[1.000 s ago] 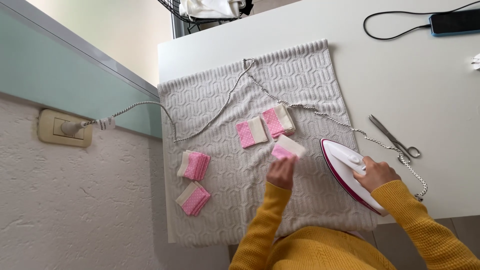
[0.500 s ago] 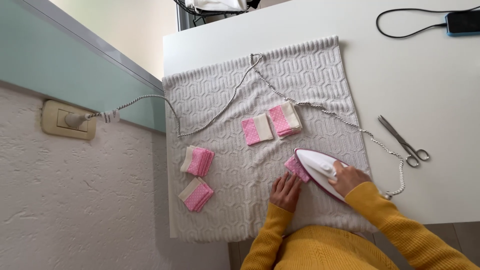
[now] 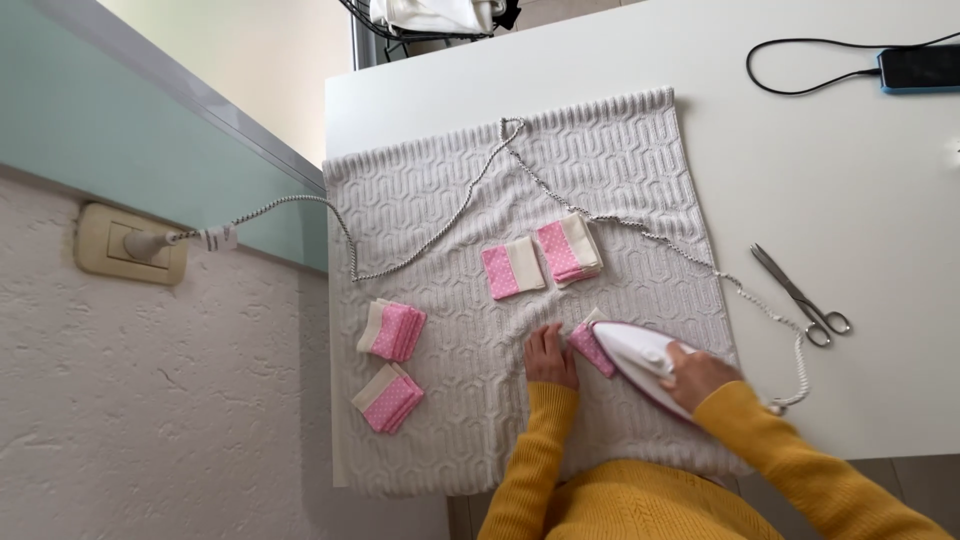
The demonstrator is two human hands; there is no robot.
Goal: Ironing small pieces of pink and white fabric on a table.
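My right hand (image 3: 695, 375) grips the handle of a white iron with a magenta edge (image 3: 635, 355), which lies flat on a small pink dotted and cream fabric piece (image 3: 590, 345). My left hand (image 3: 550, 355) rests flat on the grey knitted cloth (image 3: 430, 190), fingertips touching that piece's left side. Two pink and cream pieces (image 3: 512, 268) (image 3: 568, 250) lie just beyond. Two stacks of the same pieces (image 3: 392, 330) (image 3: 388, 397) lie at the cloth's left edge.
The iron's braided cord (image 3: 440, 225) runs across the cloth to a wall socket (image 3: 130, 250) at left. Scissors (image 3: 800, 295) lie on the white table (image 3: 830, 160) to the right. A phone with a black cable (image 3: 920, 68) sits at the far right corner.
My right hand moved the iron left onto the fabric piece that my left hand had laid down. My left hand shifted a little left beside it.
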